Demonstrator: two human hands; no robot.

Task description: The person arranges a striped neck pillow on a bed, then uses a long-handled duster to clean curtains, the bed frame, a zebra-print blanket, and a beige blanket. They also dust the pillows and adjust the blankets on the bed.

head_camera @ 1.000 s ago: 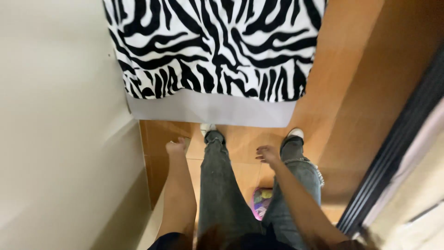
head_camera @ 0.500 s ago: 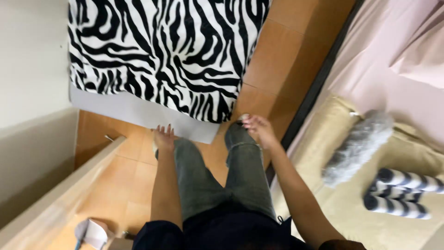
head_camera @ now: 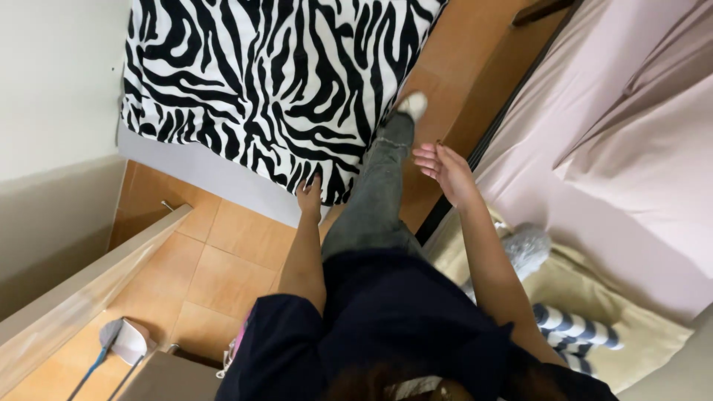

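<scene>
Here the left hand (head_camera: 310, 194) hangs, fingers loosely spread and holding nothing, over the near edge of the zebra-striped rug (head_camera: 275, 82), which lies on the tan tiled floor (head_camera: 223, 267) against the white wall (head_camera: 52, 82). The right hand (head_camera: 444, 168) is open wide and empty, raised above the dark sliding-door track (head_camera: 490, 134). Beyond it lie a pink sheet (head_camera: 631, 134), a grey fluffy duster (head_camera: 526, 249) and a striped cloth (head_camera: 572, 330)

Orange tiled floor (head_camera: 223, 260), white wall (head_camera: 52, 82)
</scene>
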